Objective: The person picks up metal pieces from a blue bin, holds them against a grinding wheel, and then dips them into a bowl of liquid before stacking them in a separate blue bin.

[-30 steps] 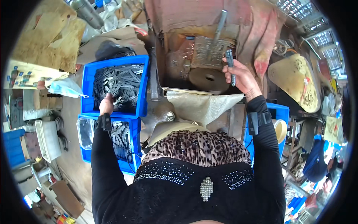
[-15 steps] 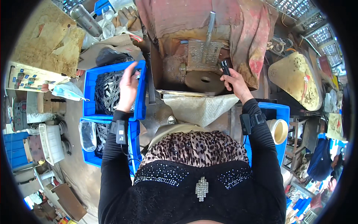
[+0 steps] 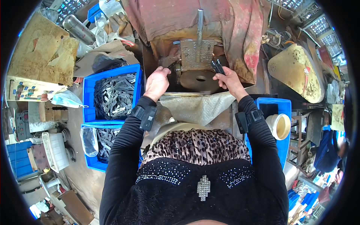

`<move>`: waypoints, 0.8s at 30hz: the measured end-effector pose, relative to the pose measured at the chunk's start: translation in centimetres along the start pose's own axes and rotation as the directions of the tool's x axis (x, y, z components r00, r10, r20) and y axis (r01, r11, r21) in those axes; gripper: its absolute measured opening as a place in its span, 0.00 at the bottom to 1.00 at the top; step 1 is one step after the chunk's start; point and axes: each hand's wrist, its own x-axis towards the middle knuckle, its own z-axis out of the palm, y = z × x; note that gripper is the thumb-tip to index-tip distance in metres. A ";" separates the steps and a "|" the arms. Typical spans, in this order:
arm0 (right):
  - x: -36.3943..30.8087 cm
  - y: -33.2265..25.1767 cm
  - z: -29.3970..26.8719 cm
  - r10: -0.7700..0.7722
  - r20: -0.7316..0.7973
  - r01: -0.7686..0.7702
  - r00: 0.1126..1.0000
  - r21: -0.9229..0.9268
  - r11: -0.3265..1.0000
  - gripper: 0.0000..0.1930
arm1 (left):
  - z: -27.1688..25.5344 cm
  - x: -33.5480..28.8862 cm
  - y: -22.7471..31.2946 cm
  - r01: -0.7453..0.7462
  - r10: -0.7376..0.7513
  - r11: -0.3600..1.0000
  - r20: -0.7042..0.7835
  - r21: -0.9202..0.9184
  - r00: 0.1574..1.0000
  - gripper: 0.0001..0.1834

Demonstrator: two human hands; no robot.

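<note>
My left hand (image 3: 157, 81) is closed at the left edge of an open metal housing. A small dark strip (image 3: 173, 65) sticks out from its fingertips, and the rest of it is hidden in the grip. My right hand (image 3: 230, 82) is closed around a narrow black tool (image 3: 217, 66) with a forked-looking tip, pointing up and away from me. Between the two hands lies a flat brown round wheel (image 3: 199, 81) with a hole at its centre. Behind the wheel stands a rough, crusted plate (image 3: 189, 54). Neither hand touches the wheel.
On the left are a blue bin (image 3: 138, 88) of dark metal strips and a second blue bin (image 3: 90, 162) below it. A blue bin (image 3: 288, 108) with a cream tub (image 3: 281, 126) stands right. Reddish cloth (image 3: 180, 18) drapes the housing; a metal rod (image 3: 200, 26) rises behind.
My left hand has come from above the blue strip bin rightward to the housing, now closed on a dark strip. My right hand keeps the black tool and has shifted slightly left.
</note>
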 end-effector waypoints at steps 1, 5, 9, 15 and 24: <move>0.1 0.1 0.1 0.007 -0.027 -0.008 1.000 -0.017 1.000 0.04 | 0.2 0.0 -0.1 0.044 -0.048 0.995 0.044 0.084 0.998 0.15; 0.5 0.6 0.7 -0.008 -0.091 -0.002 0.996 -0.102 0.995 0.03 | 0.4 -0.3 -0.3 -0.028 0.029 0.999 -0.058 0.016 0.998 0.13; 1.1 1.8 1.2 -0.145 -0.164 0.090 0.976 -0.305 0.948 0.06 | 0.4 -0.5 -0.2 -0.029 0.030 0.999 -0.073 0.015 0.997 0.13; 1.9 2.7 1.1 -0.275 -0.189 0.135 0.943 -0.538 0.832 0.11 | 0.4 -0.5 -0.2 -0.005 0.006 0.999 -0.034 0.034 0.999 0.12; 1.8 2.9 1.0 -0.276 -0.186 0.135 0.943 -0.544 0.828 0.12 | 0.7 -0.6 -0.2 0.003 0.000 0.998 -0.055 0.060 0.999 0.12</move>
